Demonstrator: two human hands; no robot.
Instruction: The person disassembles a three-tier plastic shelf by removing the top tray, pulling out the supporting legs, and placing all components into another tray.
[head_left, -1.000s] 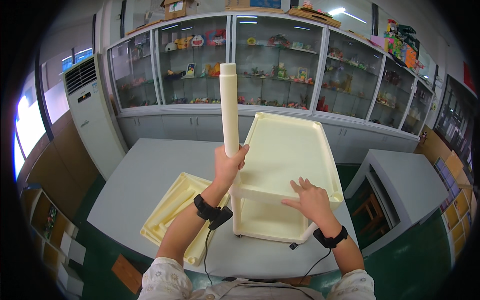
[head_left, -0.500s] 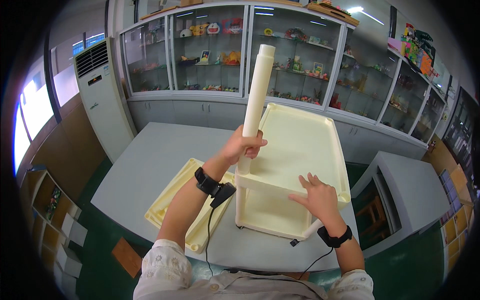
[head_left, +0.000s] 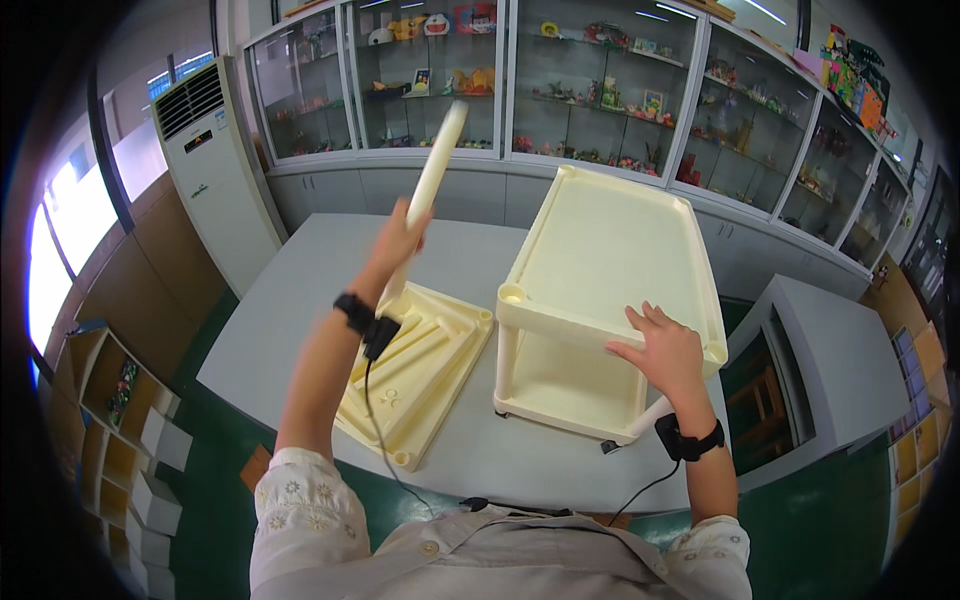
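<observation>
A long cream plastic tube (head_left: pixel 437 165), blurred at its upper end, is gripped in my left hand (head_left: pixel 398 240). It stands tilted over the left part of the table, apart from the cart. My right hand (head_left: pixel 668 348) lies with fingers spread on the near right rim of the cart's upper tray (head_left: pixel 620 240). That cream tray has an open round socket (head_left: pixel 511 293) at its near left corner. Below it, legs join it to a lower tray (head_left: pixel 570 380) with small dark casters. A loose ribbed cream tray (head_left: pixel 468 350) lies underside up beneath my left forearm.
All this stands on a grey table (head_left: pixel 290 290). A grey cabinet (head_left: pixel 850 360) is close at the right. Glass display cabinets (head_left: pixel 430 110) line the back, and a tall white air conditioner (head_left: pixel 215 175) stands back left. Cables hang from both wrist straps.
My left hand has drawn the tube away from the cart's near left corner and moved left, baring the socket. My right hand stays on the tray rim. The view has shifted.
</observation>
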